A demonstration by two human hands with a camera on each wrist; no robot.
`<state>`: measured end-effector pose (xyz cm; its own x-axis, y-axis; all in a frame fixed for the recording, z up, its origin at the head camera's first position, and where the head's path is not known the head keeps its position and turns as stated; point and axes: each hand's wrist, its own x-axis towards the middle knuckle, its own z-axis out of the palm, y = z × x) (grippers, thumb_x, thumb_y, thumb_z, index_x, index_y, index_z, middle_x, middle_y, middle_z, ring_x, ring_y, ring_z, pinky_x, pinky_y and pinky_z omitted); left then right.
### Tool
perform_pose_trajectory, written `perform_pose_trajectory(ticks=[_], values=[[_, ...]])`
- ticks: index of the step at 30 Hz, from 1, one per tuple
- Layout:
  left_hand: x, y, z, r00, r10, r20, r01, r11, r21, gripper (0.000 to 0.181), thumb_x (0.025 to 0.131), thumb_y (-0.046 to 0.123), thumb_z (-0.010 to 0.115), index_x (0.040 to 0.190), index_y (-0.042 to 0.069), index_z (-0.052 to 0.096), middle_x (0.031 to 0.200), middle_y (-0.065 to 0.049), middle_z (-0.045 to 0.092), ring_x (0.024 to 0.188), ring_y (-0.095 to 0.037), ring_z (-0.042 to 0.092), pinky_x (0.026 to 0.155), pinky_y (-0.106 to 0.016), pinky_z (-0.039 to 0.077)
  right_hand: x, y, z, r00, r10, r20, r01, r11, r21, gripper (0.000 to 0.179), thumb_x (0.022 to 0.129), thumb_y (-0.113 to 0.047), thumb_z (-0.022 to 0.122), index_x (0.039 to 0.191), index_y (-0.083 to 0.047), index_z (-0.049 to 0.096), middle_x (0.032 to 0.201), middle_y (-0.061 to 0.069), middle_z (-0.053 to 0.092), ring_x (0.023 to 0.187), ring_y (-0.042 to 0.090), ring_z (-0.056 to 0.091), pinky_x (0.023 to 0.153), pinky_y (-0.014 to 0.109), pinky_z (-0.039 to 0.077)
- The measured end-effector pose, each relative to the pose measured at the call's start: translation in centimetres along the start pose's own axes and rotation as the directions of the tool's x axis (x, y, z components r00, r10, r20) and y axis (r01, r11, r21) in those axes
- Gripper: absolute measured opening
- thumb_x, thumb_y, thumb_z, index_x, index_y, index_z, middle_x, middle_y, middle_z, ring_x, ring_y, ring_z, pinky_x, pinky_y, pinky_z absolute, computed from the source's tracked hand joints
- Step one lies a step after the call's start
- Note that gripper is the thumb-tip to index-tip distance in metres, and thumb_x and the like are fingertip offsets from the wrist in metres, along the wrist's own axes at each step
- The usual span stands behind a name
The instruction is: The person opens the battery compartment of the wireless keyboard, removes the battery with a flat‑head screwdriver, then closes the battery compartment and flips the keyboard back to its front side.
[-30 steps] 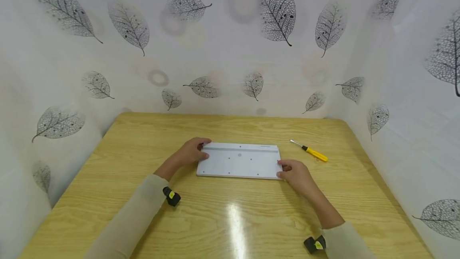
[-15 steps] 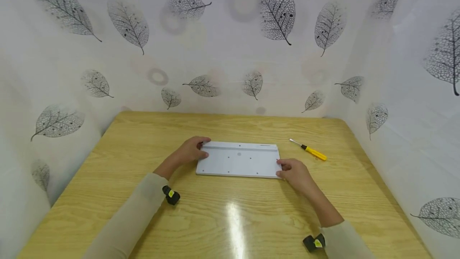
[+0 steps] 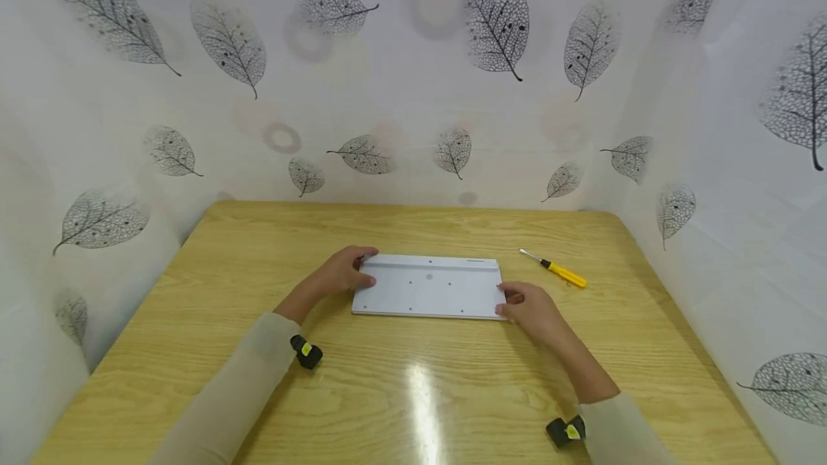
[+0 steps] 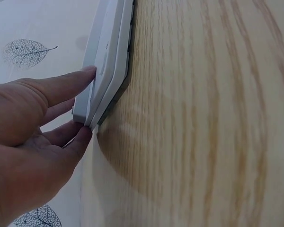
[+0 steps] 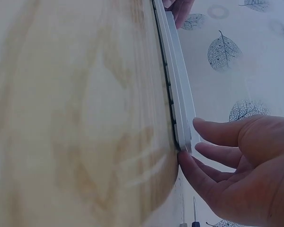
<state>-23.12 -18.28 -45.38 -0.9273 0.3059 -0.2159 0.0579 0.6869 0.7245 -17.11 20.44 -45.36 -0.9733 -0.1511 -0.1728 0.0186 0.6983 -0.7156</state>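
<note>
A slim white keyboard (image 3: 429,293) lies underside up near the middle of the wooden table, its screw-dotted back facing me. Dark gaps between its keys show along the table-facing side in both wrist views. My left hand (image 3: 339,271) grips its left end, the thumb (image 4: 68,87) on the back and fingertips at the end edge. At the right end, my right hand (image 3: 533,312) pinches the edge near the front corner, thumb and fingers curled around it. Whether the keyboard (image 5: 177,80) rests fully on the table I cannot tell.
A screwdriver (image 3: 565,273) with a yellow and black handle lies behind and right of the keyboard, its metal tip pointing to the back left. The wooden table (image 3: 362,393) ends at a leaf-patterned white cloth (image 3: 400,92) at the back and sides.
</note>
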Motion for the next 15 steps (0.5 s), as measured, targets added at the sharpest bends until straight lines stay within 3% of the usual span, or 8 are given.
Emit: perform_pose_trajectory(ticks=[15], values=[[0.1, 0.2, 0.0, 1.000, -0.009, -0.005, 0.009, 1.000, 0.009, 0.064, 0.092, 0.015, 0.074, 0.150, 0.008, 0.047, 0.155, -0.016, 0.044, 0.142, -0.036, 0.043, 0.116, -0.051, 0.037, 4.3, 1.5, -1.4, 0.999, -0.050, 0.001, 0.049, 0.974, 0.223, 0.056, 0.099, -0.025, 0.066, 0.149, -0.007, 0.048, 0.148, 0.017, 0.051, 0.134, 0.035, 0.049, 0.110, 0.051, 0.043]])
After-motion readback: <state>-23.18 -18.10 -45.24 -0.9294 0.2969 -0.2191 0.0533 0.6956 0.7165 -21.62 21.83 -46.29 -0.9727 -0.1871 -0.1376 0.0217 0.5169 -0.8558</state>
